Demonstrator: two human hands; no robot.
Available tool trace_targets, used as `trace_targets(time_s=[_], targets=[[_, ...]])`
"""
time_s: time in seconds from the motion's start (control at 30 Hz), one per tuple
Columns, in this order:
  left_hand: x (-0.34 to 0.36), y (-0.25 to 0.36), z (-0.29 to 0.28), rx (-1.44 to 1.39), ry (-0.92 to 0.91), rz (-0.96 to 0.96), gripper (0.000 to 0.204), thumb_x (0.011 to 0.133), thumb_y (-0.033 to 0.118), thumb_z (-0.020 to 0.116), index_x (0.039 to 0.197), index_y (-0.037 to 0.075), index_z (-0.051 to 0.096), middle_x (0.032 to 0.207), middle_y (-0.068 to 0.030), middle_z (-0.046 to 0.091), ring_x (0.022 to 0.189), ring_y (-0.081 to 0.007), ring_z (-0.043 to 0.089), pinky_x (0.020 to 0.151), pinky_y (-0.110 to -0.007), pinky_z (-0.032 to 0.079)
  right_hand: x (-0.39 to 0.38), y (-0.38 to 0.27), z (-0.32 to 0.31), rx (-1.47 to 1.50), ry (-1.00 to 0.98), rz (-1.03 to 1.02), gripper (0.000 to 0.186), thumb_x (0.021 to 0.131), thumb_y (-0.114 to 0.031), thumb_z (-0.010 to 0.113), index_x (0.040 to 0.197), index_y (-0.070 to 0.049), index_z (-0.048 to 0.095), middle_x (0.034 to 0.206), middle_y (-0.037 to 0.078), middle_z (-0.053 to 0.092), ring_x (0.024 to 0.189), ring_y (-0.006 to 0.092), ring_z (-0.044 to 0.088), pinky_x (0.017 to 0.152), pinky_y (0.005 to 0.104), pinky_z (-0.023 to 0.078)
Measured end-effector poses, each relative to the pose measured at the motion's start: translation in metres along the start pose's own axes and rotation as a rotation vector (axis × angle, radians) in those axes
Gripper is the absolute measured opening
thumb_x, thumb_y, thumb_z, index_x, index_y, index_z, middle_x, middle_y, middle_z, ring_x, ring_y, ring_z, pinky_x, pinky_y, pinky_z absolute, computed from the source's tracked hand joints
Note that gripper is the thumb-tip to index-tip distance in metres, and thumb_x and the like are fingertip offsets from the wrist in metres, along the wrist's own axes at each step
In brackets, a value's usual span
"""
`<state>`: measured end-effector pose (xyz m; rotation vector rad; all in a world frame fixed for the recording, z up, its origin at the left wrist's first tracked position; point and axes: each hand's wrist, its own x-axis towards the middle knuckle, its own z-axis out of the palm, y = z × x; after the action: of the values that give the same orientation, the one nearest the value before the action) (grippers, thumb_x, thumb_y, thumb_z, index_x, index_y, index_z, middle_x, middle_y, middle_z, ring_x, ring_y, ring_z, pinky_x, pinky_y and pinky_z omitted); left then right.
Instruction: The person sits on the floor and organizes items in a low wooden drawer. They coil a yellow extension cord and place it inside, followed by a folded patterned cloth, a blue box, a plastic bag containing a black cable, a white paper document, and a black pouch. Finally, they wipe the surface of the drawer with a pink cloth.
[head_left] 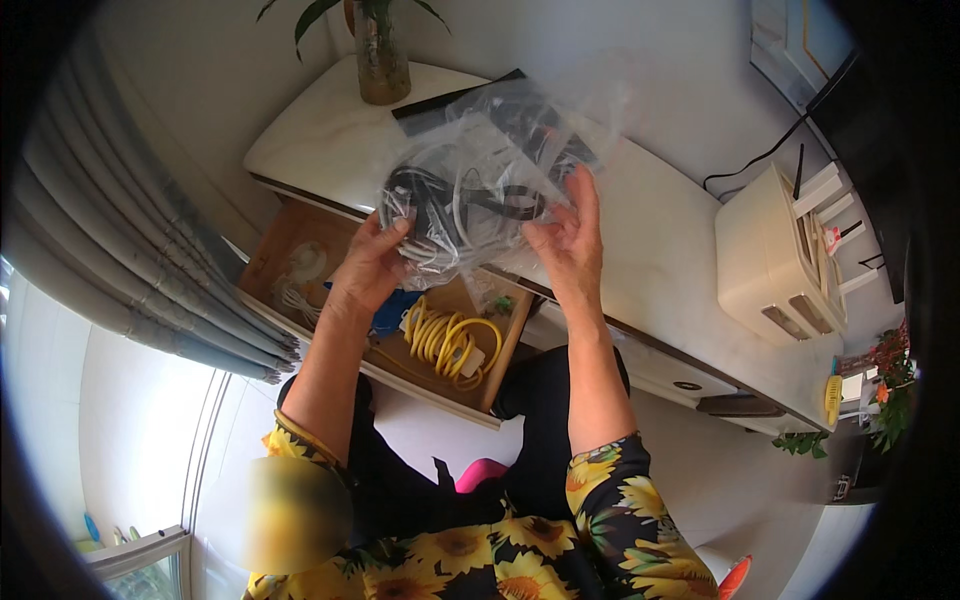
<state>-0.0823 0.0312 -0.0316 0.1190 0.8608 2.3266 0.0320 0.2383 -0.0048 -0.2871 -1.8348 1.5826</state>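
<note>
A clear plastic bag with black and grey-white cables bundled inside is held up over the open drawer and the cabinet's front edge. My left hand grips its lower left side, thumb on top of the plastic. On the opposite side my right hand holds the bag between its thumb and raised fingers. Below, in the wooden drawer, lie a coiled yellow cable, a blue item partly hidden by my left forearm, and a white cord.
The white-topped cabinet carries a glass vase with a plant at the far left and a cream box beside antennas at the right. A flat black object lies behind the bag. Grey curtains hang on the left.
</note>
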Motion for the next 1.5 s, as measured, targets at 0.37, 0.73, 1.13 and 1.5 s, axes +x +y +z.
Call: trace_targets(time_s=[0.37, 0.73, 1.13, 1.5], targets=[[-0.002, -0.008, -0.014, -0.069, -0.094, 0.113, 0.051, 0.080, -0.004, 0.066, 0.125, 0.008, 0.047, 0.115, -0.0094, 0.058, 0.106, -0.0244, 0.058, 0.092, -0.042, 0.049, -0.007, -0.001, 0.012, 0.268, 0.097, -0.071, 0.059, 0.073, -0.002, 0.075, 0.123, -0.004, 0.043, 0.122, 0.011, 0.047, 0.107, 0.0193, 0.053, 0.077, 0.0278, 0.050], [-0.022, -0.003, -0.012, 0.019, -0.236, 0.112, 0.059, 0.077, -0.002, 0.069, 0.130, 0.009, 0.046, 0.118, -0.0078, 0.060, 0.108, -0.0236, 0.058, 0.096, -0.042, 0.045, -0.012, -0.010, 0.028, 0.803, -0.181, 0.232, 0.059, 0.084, -0.018, 0.071, 0.134, -0.006, 0.042, 0.119, 0.007, 0.055, 0.103, 0.0170, 0.057, 0.088, 0.0332, 0.050], [-0.067, 0.040, -0.028, 0.244, -0.142, 0.105, 0.086, 0.065, 0.019, 0.083, 0.136, 0.006, 0.037, 0.130, -0.0128, 0.051, 0.120, -0.0284, 0.049, 0.104, -0.044, 0.037, -0.027, -0.009, 0.026, 0.452, -0.290, 0.155, 0.035, 0.089, -0.016, 0.064, 0.122, -0.006, 0.057, 0.114, 0.005, 0.062, 0.104, 0.0157, 0.058, 0.087, 0.0328, 0.051], [-0.096, 0.080, -0.032, 0.735, -0.086, 0.329, 0.081, 0.068, 0.037, 0.083, 0.130, 0.001, 0.047, 0.122, -0.0139, 0.057, 0.117, -0.0249, 0.052, 0.101, -0.041, 0.039, -0.046, -0.004, 0.064, -0.130, -0.568, -0.034, 0.020, 0.090, -0.012, 0.062, 0.107, -0.003, 0.064, 0.096, 0.005, 0.068, 0.089, 0.0134, 0.060, 0.082, 0.0277, 0.046]])
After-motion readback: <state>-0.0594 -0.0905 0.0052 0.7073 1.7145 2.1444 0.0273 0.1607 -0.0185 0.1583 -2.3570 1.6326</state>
